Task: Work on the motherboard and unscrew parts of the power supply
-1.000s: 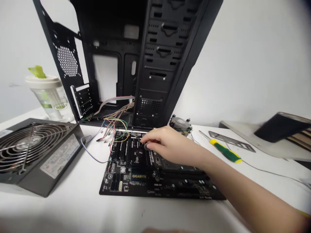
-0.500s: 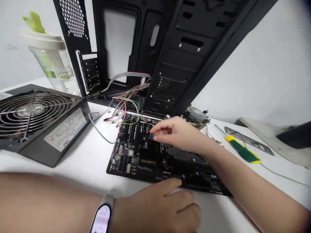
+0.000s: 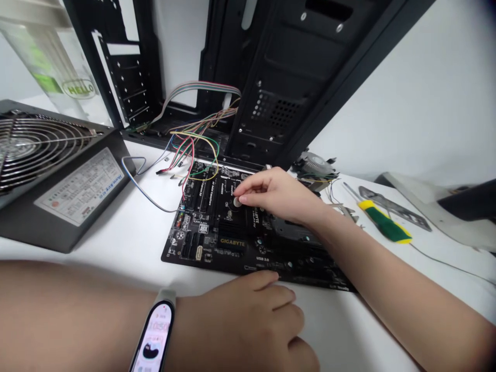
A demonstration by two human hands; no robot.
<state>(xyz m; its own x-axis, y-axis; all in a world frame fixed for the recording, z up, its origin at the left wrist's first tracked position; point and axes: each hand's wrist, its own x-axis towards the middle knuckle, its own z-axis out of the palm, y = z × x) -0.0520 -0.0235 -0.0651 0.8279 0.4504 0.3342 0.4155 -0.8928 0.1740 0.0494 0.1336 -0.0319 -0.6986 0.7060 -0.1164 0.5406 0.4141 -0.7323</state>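
Right hand pinches small silver coin battery on black motherboard: light, slippery, grip rim. Left hand empty, loose, before board.

Right hand pinches a silver disc on the motherboard; left hand rests beside it.

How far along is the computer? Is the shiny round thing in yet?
Done: the motherboard lies flat on the table, outside the case. In hand: the right hand pinches a silver disc at the board's middle; whether it is seated, I cannot tell. The left hand rests at the board's front edge. Left: the coloured wires hang loose, and the power supply sits outside the case.
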